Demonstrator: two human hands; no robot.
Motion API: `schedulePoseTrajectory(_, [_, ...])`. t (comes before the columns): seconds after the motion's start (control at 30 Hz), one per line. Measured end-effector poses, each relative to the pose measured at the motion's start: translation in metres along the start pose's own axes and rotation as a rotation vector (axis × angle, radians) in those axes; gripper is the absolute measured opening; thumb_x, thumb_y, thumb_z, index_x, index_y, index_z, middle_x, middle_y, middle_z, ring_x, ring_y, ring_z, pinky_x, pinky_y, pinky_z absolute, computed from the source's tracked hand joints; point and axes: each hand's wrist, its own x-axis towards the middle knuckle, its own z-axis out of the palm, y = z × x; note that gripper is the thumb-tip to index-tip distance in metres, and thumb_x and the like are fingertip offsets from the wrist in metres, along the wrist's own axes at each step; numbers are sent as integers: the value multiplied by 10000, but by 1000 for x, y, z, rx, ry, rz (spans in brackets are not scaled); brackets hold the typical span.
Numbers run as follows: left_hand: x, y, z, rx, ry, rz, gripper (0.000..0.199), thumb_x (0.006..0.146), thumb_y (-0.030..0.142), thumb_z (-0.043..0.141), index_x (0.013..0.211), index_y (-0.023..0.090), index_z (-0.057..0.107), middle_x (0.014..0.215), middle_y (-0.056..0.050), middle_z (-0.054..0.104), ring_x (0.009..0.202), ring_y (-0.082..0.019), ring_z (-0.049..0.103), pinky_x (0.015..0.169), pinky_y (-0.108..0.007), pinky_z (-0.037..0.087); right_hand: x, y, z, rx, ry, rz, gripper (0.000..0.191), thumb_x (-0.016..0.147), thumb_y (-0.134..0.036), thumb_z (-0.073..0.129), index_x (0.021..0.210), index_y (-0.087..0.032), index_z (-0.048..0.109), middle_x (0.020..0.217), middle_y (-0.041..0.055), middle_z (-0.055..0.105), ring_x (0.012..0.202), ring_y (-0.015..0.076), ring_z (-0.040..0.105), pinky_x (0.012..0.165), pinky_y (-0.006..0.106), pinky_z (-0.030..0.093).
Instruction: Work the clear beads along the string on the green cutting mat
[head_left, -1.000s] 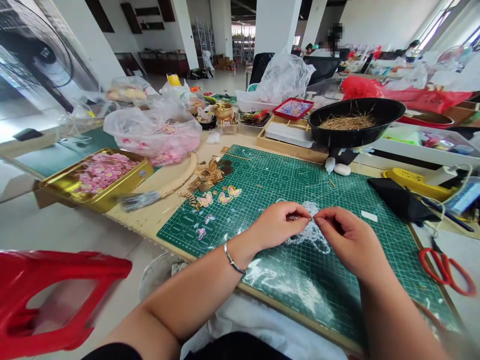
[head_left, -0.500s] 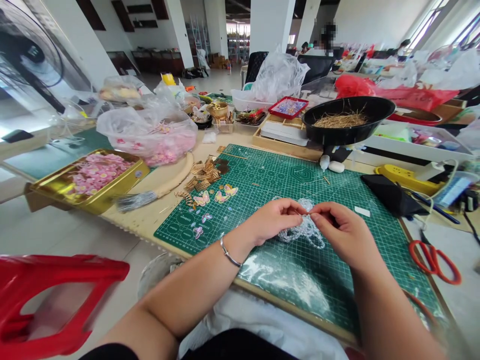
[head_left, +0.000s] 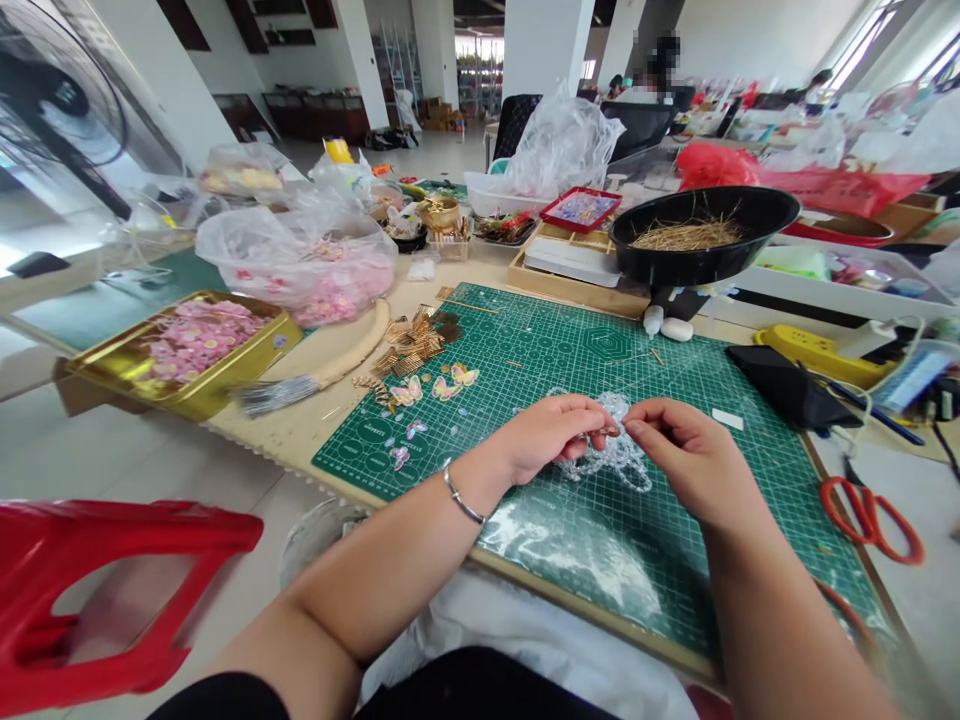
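A small piece (head_left: 609, 432), too small to be identified, is pinched between the thumb and fingers of the left hand (head_left: 551, 435). The thumb and forefinger of the right hand (head_left: 697, 460) are brought together just beside it; whether anything is held between them cannot be told. Only a narrow space is left between the two sets of fingertips.

Directly beneath and just beyond the grip, the clear beaded strand (head_left: 634, 472) is heaped in loose loops on the green cutting mat (head_left: 555, 350), partly covered by the hands. To the left of the grip, butterfly pieces (head_left: 455, 381) are laid out on the mat, with gold combs (head_left: 420, 348) piled beyond them at its edge. Farther left, a bundle of wires (head_left: 279, 394) is seen near a gold tin (head_left: 251, 372) in which pink flowers (head_left: 199, 340) are held.

To the right of the grip, a white strip (head_left: 727, 419) is placed flat on the mat, and farther right orange-handled scissors (head_left: 864, 510) are seen. Well beyond the grip, dry stalks (head_left: 690, 235) are contained in a black bowl (head_left: 675, 268).
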Motion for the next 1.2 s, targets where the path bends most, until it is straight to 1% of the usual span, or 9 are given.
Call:
schedulePoseTrajectory(0.1, [0,1,-1,-40,-31,-43,185,812,307,542,779,130,582,654,17,543,423,-12,333,401,-190,164,0,0,0,30,-18,-1,156,821,-373,551,805,-224,593,656,1,520,598,147,444,535,278,353])
schedulePoseTrajectory(0.27, [-1,-1,-4,-79,-88,-53,165,763,289,622,798,132,584,676,22,547,460,-12,389,420,-178,204,-1,0,0,27,-5,-10,153,823,-372,554,802,-225,589,657,-1,517,603,147,445,542,281,352])
schedulePoseTrajectory(0.33, [-1,-2,-5,-72,-85,-38,166,745,277,641,808,132,589,684,26,540,469,-12,392,426,-176,210,-1,0,0,14,0,-18,150,822,-373,558,805,-227,589,656,-3,516,597,146,446,539,280,352])
schedulePoseTrajectory(0.47, [-1,-3,-3,56,24,68,166,727,255,654,829,135,605,651,39,508,510,-31,402,473,-186,281,-2,-2,2,-11,16,-19,128,825,-359,556,825,-233,581,650,-8,506,582,144,447,525,278,348])
schedulePoseTrajectory(0.57, [-1,-4,0,178,122,198,140,746,237,629,837,133,608,721,13,550,619,-56,462,573,-201,364,-2,-4,4,-39,27,-36,101,824,-329,550,810,-230,568,633,-12,496,573,141,448,525,275,355])
schedulePoseTrajectory(0.63, [-2,-3,2,246,163,265,122,757,223,610,840,134,601,762,2,564,670,-67,482,624,-208,391,-2,-6,5,-62,24,-56,89,819,-308,545,793,-226,565,625,-13,494,568,139,450,524,270,362])
schedulePoseTrajectory(0.83, [-3,-2,6,425,249,372,90,748,183,583,825,135,583,744,13,536,590,-55,434,566,-198,386,-3,-6,9,-80,55,-74,103,811,-295,539,757,-212,566,569,-34,442,517,120,415,483,248,342])
schedulePoseTrajectory(1.03, [-2,-4,5,515,239,437,122,728,133,571,846,139,603,772,11,529,566,-48,417,539,-195,377,-2,-4,9,50,67,-26,138,806,-316,553,734,-199,562,539,-47,407,491,103,374,454,229,298])
schedulePoseTrajectory(1.2, [-2,-4,4,492,236,455,127,769,201,589,877,142,619,789,-3,551,645,-74,479,598,-213,409,0,1,11,212,47,26,179,812,-357,565,742,-192,558,517,-61,364,471,94,319,438,228,250])
